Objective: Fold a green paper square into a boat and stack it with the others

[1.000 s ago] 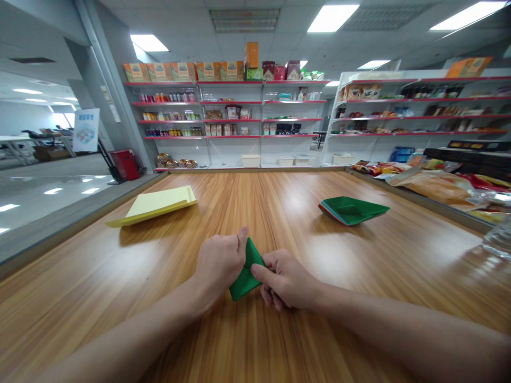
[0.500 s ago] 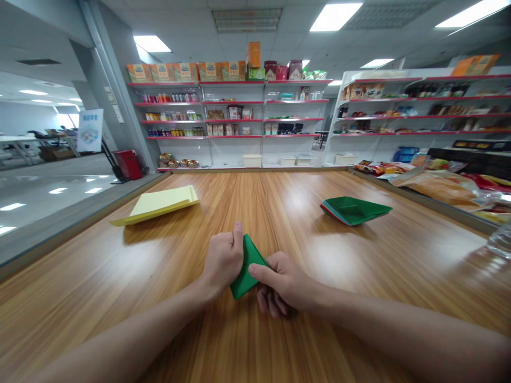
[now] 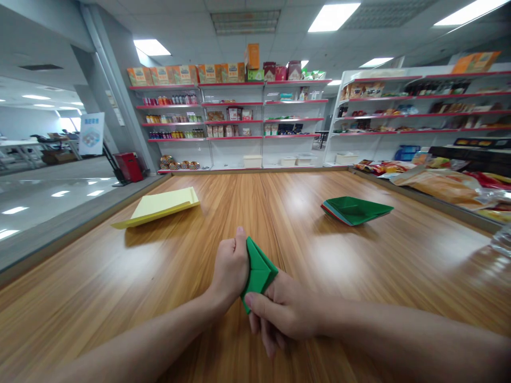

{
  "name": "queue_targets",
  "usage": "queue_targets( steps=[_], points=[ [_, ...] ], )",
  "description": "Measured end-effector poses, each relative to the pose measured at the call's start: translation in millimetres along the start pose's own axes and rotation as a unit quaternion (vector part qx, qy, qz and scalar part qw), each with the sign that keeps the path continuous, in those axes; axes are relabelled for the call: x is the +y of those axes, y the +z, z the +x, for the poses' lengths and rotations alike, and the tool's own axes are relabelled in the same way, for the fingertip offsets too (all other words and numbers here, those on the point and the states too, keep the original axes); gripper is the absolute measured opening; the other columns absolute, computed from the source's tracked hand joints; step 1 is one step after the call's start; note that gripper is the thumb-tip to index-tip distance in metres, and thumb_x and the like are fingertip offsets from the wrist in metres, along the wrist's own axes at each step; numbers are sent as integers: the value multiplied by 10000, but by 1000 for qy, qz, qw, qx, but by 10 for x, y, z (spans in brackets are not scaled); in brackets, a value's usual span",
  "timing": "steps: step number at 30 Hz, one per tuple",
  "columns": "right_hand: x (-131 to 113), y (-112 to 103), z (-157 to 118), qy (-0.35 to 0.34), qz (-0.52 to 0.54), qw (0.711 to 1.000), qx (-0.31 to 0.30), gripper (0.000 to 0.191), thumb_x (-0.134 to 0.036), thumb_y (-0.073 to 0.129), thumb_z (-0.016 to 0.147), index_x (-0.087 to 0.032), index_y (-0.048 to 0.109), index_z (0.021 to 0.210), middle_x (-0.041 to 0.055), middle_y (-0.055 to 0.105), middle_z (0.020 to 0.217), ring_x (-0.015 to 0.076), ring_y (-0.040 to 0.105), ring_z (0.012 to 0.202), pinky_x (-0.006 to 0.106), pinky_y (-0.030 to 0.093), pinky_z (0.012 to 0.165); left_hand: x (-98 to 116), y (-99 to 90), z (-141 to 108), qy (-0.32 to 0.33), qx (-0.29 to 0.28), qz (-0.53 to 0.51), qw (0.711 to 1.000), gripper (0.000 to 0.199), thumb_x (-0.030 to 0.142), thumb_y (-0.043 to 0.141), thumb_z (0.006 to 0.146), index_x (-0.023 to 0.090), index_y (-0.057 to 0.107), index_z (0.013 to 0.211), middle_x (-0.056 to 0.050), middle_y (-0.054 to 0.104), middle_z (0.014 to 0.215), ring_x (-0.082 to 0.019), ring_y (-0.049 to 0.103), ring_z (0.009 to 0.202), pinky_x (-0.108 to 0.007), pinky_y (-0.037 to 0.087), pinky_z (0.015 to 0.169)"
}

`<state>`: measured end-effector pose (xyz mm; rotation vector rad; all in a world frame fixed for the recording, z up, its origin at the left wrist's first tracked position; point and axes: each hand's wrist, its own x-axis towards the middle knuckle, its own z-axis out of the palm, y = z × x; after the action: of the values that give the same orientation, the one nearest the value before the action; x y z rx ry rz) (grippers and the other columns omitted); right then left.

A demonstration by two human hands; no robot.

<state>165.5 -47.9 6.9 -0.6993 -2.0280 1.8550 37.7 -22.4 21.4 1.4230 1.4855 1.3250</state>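
Note:
A small folded piece of green paper is held between both hands, over the near middle of the wooden table. My left hand grips its left edge, thumb pointing up and fingers curled behind, mostly hidden. From the right, my right hand pinches the lower part, with the thumb on the front face and the other fingers underneath. Folds and a pointed flap show on the paper's near side. Further off to the right lies a stack of coloured paper, green on top.
Pale yellow paper rests on the left of the table. At the right edge stands a clear plastic or glass object, partly cut off. Snack packets lie beyond the right rim. Stocked shelves line the back.
My right hand has shifted lower on the green paper, its thumb now near the bottom corner. The paper has turned and shows more folds. My left hand moved slightly right.

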Motion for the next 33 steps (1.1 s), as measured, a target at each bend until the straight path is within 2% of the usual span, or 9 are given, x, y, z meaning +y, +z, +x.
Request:
queue_targets(
  steps=[3,9,11,14,17,20,24,27,33],
  points=[
    [-26,9,-15,-40,-33,999,5,354,-361,410,897,-124,482,644,-16,479,436,71,450,310,145,348,299,-19,20,-24,-14,-15,-26,999,560,641,364,833,198,251,509,32,238,482,-79,239,418,-219,198,378],
    [-104,24,14,-27,-63,995,74,134,-193,494,830,-124,498,715,-37,485,476,66,478,381,127,353,336,-56,21,12,6,51,7,999,552,598,316,877,191,260,507,18,275,481,-84,271,423,-225,190,392],
    [-89,27,6,-21,-62,997,50,110,-147,453,830,-130,490,727,-46,477,465,66,471,372,131,356,340,-66,39,5,0,39,-3,999,551,609,325,865,195,250,510,22,263,482,-83,260,424,-226,191,392],
    [-36,20,-30,-46,-113,993,-3,218,-108,374,838,-128,480,648,-20,499,457,66,493,393,129,383,379,-88,74,-18,-26,-10,-28,999,549,643,351,824,203,246,515,30,239,494,-83,240,432,-225,203,393],
    [-18,9,-51,-74,-175,982,-12,247,-110,390,831,-122,481,601,0,525,476,65,515,439,128,413,440,-100,77,-15,-32,-33,-19,999,549,647,351,816,204,249,508,30,232,495,-85,238,433,-228,202,397],
    [-33,-23,-31,-54,-146,986,57,223,-223,467,843,-123,497,646,-9,506,468,72,490,398,140,364,378,-82,22,35,6,11,22,1000,550,611,332,849,198,257,494,22,253,482,-89,252,426,-235,191,406],
    [-22,-130,1,-89,-78,976,185,483,-506,468,873,-121,484,582,-3,449,445,56,403,360,158,273,336,-58,-82,119,86,55,118,988,565,516,274,899,188,281,439,-2,302,442,-96,283,402,-252,178,423],
    [-21,-189,-16,-102,-110,956,251,511,-515,436,899,-131,452,563,-15,407,431,47,370,361,158,254,344,-91,-112,163,123,48,162,978,562,472,282,904,183,294,422,-9,316,435,-96,289,401,-258,169,433],
    [-83,-178,-98,-109,-131,975,140,526,-493,355,927,-126,488,574,31,491,389,82,457,320,158,313,342,-208,-67,150,101,-39,144,984,536,484,256,906,180,279,465,8,280,457,-88,295,403,-230,191,418]
  ],
)
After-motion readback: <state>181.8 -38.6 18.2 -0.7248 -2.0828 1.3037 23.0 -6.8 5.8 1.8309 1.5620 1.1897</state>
